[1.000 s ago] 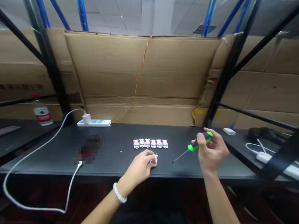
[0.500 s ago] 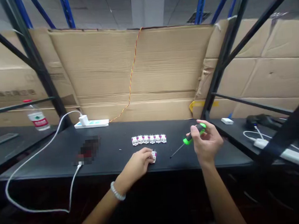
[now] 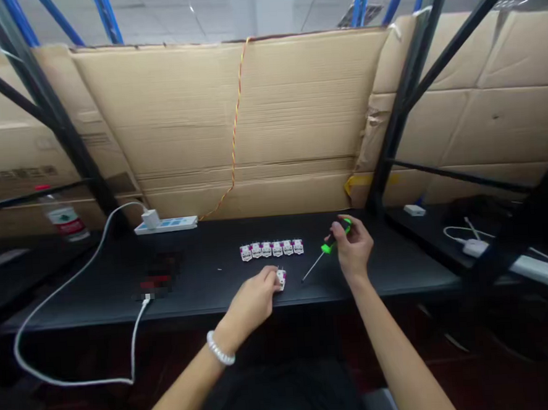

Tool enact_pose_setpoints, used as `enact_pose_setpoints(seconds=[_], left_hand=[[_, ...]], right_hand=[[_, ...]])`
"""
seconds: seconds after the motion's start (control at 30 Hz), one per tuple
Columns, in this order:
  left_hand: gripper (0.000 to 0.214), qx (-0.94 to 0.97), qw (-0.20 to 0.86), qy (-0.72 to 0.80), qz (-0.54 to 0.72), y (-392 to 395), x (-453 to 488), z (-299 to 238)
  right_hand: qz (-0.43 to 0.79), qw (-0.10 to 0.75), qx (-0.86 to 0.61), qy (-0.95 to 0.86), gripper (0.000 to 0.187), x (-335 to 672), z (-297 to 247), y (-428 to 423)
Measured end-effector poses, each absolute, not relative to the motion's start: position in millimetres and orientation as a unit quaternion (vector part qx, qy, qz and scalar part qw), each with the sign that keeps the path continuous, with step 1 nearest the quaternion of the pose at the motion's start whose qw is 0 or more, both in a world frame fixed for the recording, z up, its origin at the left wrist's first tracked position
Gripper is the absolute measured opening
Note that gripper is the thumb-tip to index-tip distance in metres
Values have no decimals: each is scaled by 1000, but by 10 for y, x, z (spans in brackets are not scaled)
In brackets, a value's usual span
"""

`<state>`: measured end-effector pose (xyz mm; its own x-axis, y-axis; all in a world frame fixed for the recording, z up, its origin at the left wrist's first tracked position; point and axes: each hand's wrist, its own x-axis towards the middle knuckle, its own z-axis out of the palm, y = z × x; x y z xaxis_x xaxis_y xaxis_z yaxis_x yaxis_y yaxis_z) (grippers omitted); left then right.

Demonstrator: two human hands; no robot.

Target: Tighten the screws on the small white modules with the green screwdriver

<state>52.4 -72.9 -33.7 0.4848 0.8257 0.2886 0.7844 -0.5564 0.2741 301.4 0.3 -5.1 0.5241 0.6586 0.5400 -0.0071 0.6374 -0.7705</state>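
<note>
My left hand [image 3: 255, 297] pinches a small white-and-purple part with thin prongs [image 3: 282, 280] at the front of the black tabletop; its exact kind cannot be told. Held in my right hand [image 3: 354, 246] is a screwdriver with a black and green handle [image 3: 335, 236]. Its thin shaft slants down and left, with the tip a little to the right of the part and apart from it. Behind my left hand, several similar white-and-purple parts [image 3: 272, 249] stand side by side in a row.
A white power strip [image 3: 175, 224] lies at the back left, its plug feeding a white cable [image 3: 63, 292] to a blurred-out dark device [image 3: 160, 277]. A water bottle [image 3: 65, 219] stands far left. Another strip [image 3: 540, 273] is at the right. Cardboard [image 3: 297, 123] walls the back.
My right hand has moved left with the screwdriver, bringing its tip closer to the part in my left hand. My left hand keeps its hold. The camera view has shifted slightly.
</note>
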Motion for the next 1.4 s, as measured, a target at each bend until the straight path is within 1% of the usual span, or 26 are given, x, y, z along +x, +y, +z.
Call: enact_pose_setpoints(seconds=[0.43, 0.63, 0.93, 1.2, 1.4], left_hand=[[21, 847, 30, 504, 165, -755, 610, -315], [24, 831, 22, 531, 166, -758, 676, -368], [19, 819, 18, 550, 162, -799, 763, -348], [27, 812, 1, 566, 139, -830, 826, -327], [27, 809, -1, 563, 166, -849, 824, -322]], right_hand=[[221, 779, -368, -457, 41, 2917, -95, 0], [215, 773, -373, -466, 41, 2900, -110, -1], [216, 773, -372, -467, 42, 2893, -100, -13], [218, 771, -372, -468, 43, 2892, -123, -4], [218, 774, -367, -468, 45, 2926, -154, 17]])
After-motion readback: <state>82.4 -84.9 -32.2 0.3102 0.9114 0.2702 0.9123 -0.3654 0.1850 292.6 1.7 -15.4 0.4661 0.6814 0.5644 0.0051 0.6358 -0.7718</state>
